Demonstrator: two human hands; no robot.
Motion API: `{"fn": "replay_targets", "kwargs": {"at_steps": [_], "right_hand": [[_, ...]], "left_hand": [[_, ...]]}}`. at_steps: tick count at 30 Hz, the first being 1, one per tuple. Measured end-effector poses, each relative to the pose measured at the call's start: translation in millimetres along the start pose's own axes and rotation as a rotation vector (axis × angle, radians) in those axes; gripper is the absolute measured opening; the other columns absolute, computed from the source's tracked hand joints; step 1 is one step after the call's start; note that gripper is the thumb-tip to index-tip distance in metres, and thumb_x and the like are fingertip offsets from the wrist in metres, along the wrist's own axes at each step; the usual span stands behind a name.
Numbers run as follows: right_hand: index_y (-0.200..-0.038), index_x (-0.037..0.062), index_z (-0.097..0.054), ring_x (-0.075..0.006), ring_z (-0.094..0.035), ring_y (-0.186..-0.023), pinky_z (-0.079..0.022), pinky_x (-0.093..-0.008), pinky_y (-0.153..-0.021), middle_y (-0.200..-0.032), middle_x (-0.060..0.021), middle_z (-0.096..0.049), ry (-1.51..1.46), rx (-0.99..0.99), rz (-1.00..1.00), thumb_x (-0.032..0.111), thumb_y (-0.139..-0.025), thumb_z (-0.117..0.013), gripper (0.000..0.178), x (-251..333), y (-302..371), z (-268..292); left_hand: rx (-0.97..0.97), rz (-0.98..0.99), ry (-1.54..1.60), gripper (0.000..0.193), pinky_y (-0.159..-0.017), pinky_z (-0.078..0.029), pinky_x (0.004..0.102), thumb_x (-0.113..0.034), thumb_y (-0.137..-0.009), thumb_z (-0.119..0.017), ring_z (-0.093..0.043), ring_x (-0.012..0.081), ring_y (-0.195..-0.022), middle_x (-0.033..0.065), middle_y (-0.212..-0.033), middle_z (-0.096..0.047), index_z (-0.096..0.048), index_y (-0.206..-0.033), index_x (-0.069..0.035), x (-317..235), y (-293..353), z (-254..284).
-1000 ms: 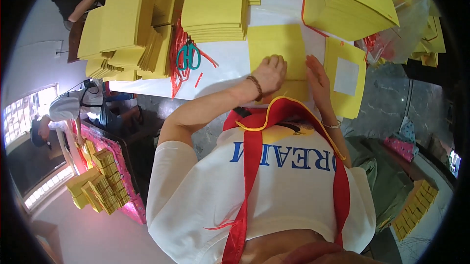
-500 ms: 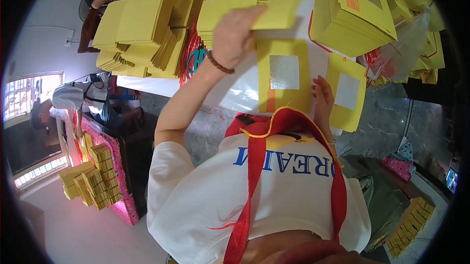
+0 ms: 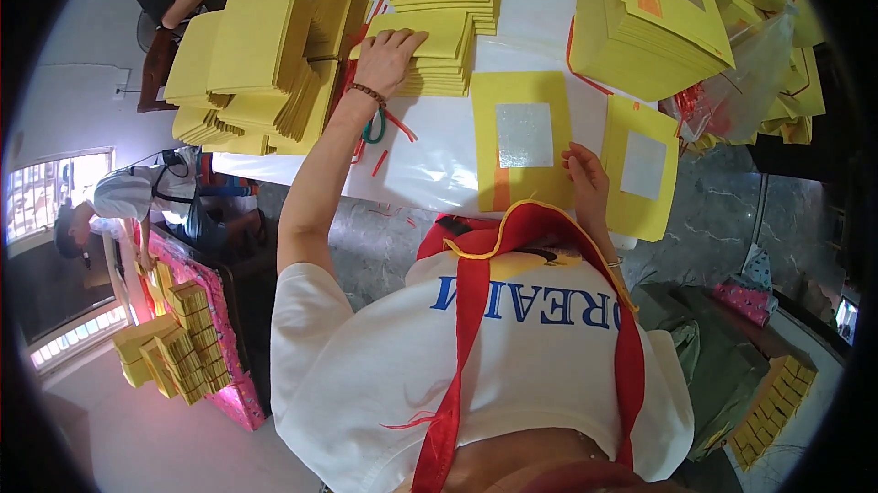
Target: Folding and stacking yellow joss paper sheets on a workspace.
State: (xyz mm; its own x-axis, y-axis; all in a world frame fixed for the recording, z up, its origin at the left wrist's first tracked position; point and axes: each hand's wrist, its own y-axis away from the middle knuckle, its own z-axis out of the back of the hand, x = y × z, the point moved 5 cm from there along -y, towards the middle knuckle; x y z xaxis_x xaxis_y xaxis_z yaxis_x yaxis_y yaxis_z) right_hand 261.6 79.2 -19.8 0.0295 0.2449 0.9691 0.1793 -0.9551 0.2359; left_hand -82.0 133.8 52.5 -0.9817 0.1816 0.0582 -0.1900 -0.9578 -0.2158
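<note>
On white table (image 3: 439, 164), left hand (image 3: 389, 58) flat on yellow stack (image 3: 448, 54), right hand (image 3: 585, 184) fingertips on sheet (image 3: 521, 141)

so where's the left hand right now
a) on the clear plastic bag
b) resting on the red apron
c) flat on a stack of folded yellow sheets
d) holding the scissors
c: the left hand lies palm down on top of the stack of folded yellow sheets on the white table, arm stretched out to it.

On the table (image 3: 439, 164), 1 sheet (image 3: 523, 141) lies right of the stack (image 3: 445, 54), another sheet (image 3: 643, 168) beside it.
</note>
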Motion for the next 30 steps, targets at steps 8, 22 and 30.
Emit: {"fn": "replay_targets", "kwargs": {"at_steps": [8,22,30], "right_hand": [[-0.113,0.0061,-0.055,-0.0094,-0.054,-0.089,-0.039,-0.0219,-0.076,-0.099,-0.0017,-0.060,-0.027,-0.011,-0.001,0.013,-0.088,-0.052,0.025,-5,0,2],[-0.113,0.0019,-0.054,-0.0117,-0.050,-0.093,-0.039,-0.0234,-0.084,-0.101,-0.0041,-0.055,0.010,-0.155,-0.018,0.012,-0.087,-0.051,0.028,-9,-14,17],[-0.115,0.0052,-0.054,-0.0093,-0.048,-0.091,-0.038,-0.0231,-0.082,-0.106,-0.0019,-0.054,-0.001,-0.069,-0.083,0.013,-0.087,-0.051,0.029,-13,-7,21]], "left_hand": [[0.032,0.003,0.074,0.060,-0.092,-0.031,0.0437,-0.005,-0.069,-0.055,-0.037,0.0290,-0.115,0.0100,-0.124,-0.041,-0.040,-0.126,-0.014,-8,19,-29],[0.081,-0.013,0.003,0.074,-0.093,-0.029,0.0459,-0.015,-0.065,-0.063,-0.038,0.0267,-0.116,0.0072,-0.129,-0.039,-0.033,-0.132,-0.020,1,10,-9],[-0.083,0.131,0.683,0.067,-0.095,-0.032,0.0426,-0.015,-0.069,-0.062,-0.038,0.0354,-0.113,0.0198,-0.124,-0.041,-0.034,-0.129,-0.003,-97,66,10]]}}
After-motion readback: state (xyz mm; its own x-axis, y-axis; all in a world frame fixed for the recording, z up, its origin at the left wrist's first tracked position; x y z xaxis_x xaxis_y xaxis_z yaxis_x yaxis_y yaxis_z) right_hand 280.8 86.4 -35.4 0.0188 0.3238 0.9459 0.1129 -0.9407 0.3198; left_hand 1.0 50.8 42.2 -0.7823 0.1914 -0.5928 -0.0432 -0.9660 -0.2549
